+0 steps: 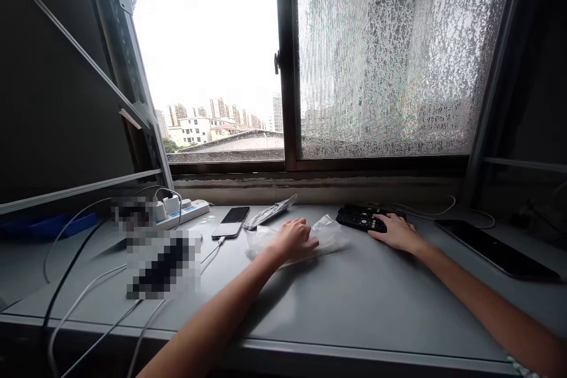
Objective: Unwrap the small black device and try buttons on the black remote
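Observation:
My left hand (295,240) is over a crumpled clear plastic bag (330,235) in the middle of the table, its fingers curled into the plastic. Some of the bag is hidden beneath that hand. To the right, my right hand (396,233) has its fingers closed on a black remote control (361,218) with light-marked buttons. Its thumb lies along the near side, and the fingers cover the right end. Dark shapes behind the remote may be a second one; I cannot tell.
A phone (231,222) with a white cable lies left of a flat clear-wrapped packet (271,211). Farther left stand a power strip (190,211), loose cables and blurred-out items. A dark tablet-like device (496,248) is at the right. The window (290,71) rises behind the table (336,307).

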Tool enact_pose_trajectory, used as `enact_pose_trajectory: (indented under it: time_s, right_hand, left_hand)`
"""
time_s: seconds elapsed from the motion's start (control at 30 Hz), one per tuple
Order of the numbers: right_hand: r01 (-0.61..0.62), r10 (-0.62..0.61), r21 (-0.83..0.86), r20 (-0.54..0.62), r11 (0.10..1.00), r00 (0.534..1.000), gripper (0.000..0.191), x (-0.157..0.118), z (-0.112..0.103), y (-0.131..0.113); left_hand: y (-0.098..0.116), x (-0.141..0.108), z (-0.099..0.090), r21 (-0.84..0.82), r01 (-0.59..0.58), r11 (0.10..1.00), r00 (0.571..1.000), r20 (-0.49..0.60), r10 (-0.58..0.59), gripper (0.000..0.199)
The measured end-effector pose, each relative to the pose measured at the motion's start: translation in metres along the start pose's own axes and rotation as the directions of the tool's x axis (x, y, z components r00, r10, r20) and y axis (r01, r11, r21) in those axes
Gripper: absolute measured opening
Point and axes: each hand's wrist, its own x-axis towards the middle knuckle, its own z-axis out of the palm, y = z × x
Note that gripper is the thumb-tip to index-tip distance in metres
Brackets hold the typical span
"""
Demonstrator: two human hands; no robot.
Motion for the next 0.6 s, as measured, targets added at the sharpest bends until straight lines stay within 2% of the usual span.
enact_pose_trajectory:
  time_s: [0.1,0.2,0.3,0.37,0.43,0.5,0.53,0.57,0.6]
  right_hand:
    - [-0.008,0.009,0.007,-0.021,1.0,1.0,0.061,-0.001,0.001,-0.002]
    - [-0.011,0.012,0.024,-0.067,1.0,0.998,0.06,-0.004,0.002,-0.007]
    - [-0.02,0.024,0.044,-0.102,0.999,0.995,0.059,-0.006,0.0,-0.014]
    - [-0.029,0.034,0.059,-0.098,0.998,0.995,0.059,-0.008,-0.002,-0.018]
    - [-0.03,0.036,0.069,-0.085,0.997,0.996,0.058,-0.01,-0.003,-0.022]
    - [-0.015,0.021,0.075,-0.089,0.997,0.996,0.057,-0.011,-0.003,-0.024]
    - [-0.003,0.01,0.08,-0.094,0.997,0.996,0.057,-0.012,-0.002,-0.025]
    - [0.007,0.002,0.088,-0.098,0.996,0.995,0.057,-0.012,-0.002,-0.026]
    - [0.015,-0.005,0.098,-0.101,0.995,0.995,0.056,-0.013,-0.002,-0.027]
  left_hand:
    - [-0.002,0.001,0.003,0.019,0.012,1.0,0.998,-0.063,-0.011,0.029]
    - [-0.008,0.004,0.001,0.043,-0.003,0.999,0.962,-0.271,0.015,0.021]
    - [-0.008,0.006,-0.013,0.084,-0.039,0.996,0.851,-0.52,0.077,0.012]
    - [0.004,0.002,-0.028,0.106,-0.075,0.991,0.764,-0.633,0.126,0.011]
    - [0.028,-0.012,-0.042,0.123,-0.124,0.985,0.681,-0.711,0.175,0.011]
    - [0.063,-0.036,-0.049,0.1,-0.17,0.98,0.603,-0.776,0.184,0.012]
    - [0.082,-0.051,-0.05,0.095,-0.176,0.98,0.614,-0.768,0.184,0.013]
    - [0.103,-0.069,-0.048,0.099,-0.171,0.98,0.655,-0.731,0.188,0.014]
    - [0.123,-0.086,-0.045,0.114,-0.16,0.98,0.714,-0.672,0.195,0.017]
